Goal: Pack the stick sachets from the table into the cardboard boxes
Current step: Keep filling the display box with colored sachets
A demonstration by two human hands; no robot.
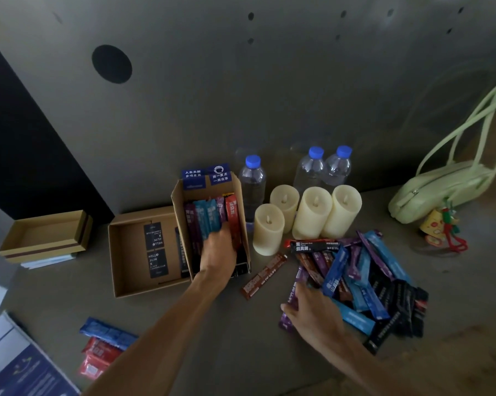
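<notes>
A tall narrow cardboard box point(181, 195) holds upright stick sachets point(209, 215) in purple, blue and red. My left hand point(216, 255) reaches into it, fingers curled over the lower ends of the blue sachets. A flat wide cardboard box point(126, 261) beside it holds a few black sachets. To the right lies a loose pile of sachets point(367, 284). My right hand point(312, 312) rests on the pile's left edge and pinches a purple sachet point(287, 321) between thumb and fingers. A single brown sachet point(264, 275) lies between box and pile.
Several cream candles point(312, 212) and three water bottles point(252, 181) stand behind the pile. A green handbag point(441, 190) lies far right. Blue and red sachets point(106, 347) lie front left, beside a dark booklet point(26, 372). A small cardboard tray point(46, 238) sits far left.
</notes>
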